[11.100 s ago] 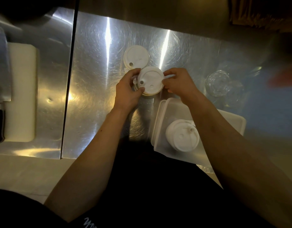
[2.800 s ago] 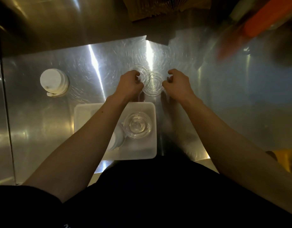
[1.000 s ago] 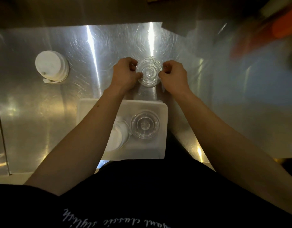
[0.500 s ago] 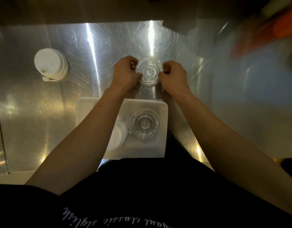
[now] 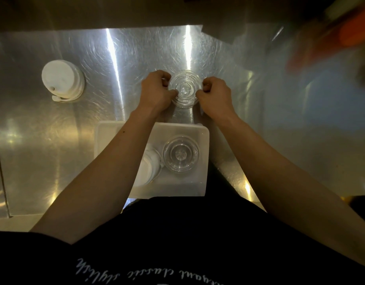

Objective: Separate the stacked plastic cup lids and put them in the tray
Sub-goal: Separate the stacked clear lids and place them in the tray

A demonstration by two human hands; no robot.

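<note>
A stack of clear plastic lids (image 5: 185, 88) sits above the steel counter, gripped on both sides. My left hand (image 5: 157, 92) pinches its left rim and my right hand (image 5: 215, 95) pinches its right rim. Just in front of me lies a white tray (image 5: 202, 138). Inside it rest a clear lid (image 5: 180, 156) and white lids (image 5: 149, 169), the white ones partly hidden by my left forearm. A stack of white lids (image 5: 62, 81) stands on the counter at far left.
The steel counter (image 5: 95, 120) has a seam at its left edge. Blurred orange and red objects (image 5: 331, 38) lie at the back right. The counter's front edge runs just behind the tray's near side.
Since a second ago both hands have stayed on the clear stack, fingers shifting slightly at its rims. Earlier, two clear lids lay side by side between my hands.
</note>
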